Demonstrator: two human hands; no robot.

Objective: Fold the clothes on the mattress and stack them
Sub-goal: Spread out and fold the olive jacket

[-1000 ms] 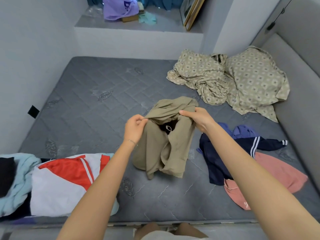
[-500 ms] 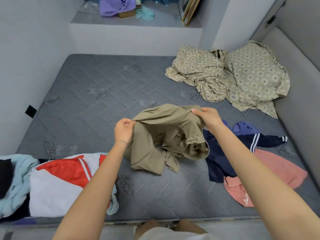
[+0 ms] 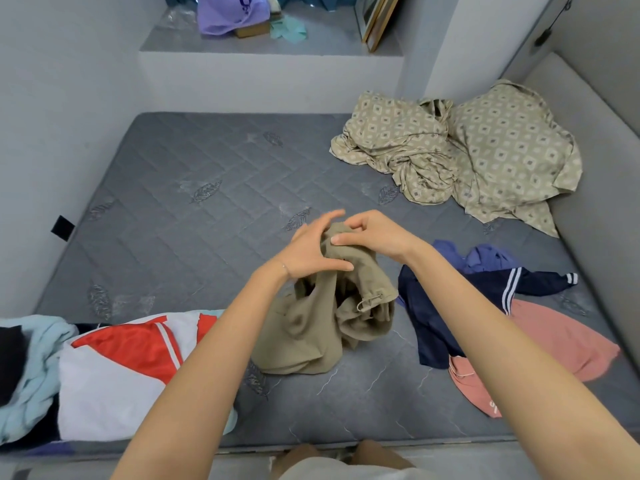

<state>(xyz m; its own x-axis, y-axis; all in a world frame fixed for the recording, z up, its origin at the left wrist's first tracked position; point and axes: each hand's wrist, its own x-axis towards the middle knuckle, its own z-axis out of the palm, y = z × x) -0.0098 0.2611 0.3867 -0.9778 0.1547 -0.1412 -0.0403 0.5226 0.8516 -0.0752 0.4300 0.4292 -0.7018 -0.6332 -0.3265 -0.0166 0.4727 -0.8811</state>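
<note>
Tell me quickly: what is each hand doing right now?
Left hand: holding the crumpled khaki cotton garment near its top.
Right hand: pinching the same garment's top edge.

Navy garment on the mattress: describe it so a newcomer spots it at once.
Start at the grey quilted mattress, near right part. The navy garment lies crumpled between the held-up khaki garment and a flat pink garment. Only it is dark blue with white stripes on its sleeve and cuff.

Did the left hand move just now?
Yes. The left hand slid rightward, toward the navy jacket lying on the mattress, and now holds the khaki garment beside the right hand.
</note>
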